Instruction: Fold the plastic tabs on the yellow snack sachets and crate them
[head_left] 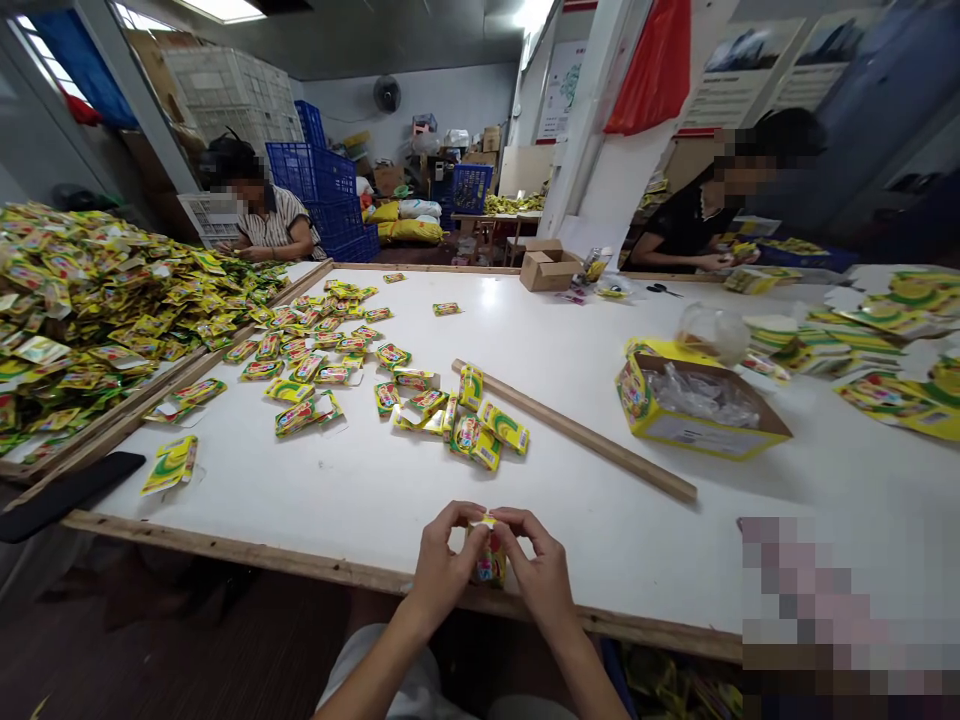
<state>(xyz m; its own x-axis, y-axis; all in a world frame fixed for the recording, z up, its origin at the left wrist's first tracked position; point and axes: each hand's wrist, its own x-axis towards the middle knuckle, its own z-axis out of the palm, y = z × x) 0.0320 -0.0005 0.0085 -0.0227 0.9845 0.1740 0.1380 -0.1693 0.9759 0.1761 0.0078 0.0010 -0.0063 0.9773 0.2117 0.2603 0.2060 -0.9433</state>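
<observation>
My left hand (441, 562) and my right hand (537, 566) meet over the near edge of the white table (570, 350). Both pinch the top of one small yellow packet (489, 562) with red and green print, held upright between them. Their fingers are closed on its upper edge. Just beyond lies a loose cluster of the same yellow packets (465, 415), with more spread toward the far left of the table.
A long wooden stick (574, 430) lies diagonally past the packets. An open yellow carton (694, 405) holding clear plastic bags sits at right. A large heap of packets (90, 300) fills the left table. A black phone (64, 493) lies at left. Two people work at the far side.
</observation>
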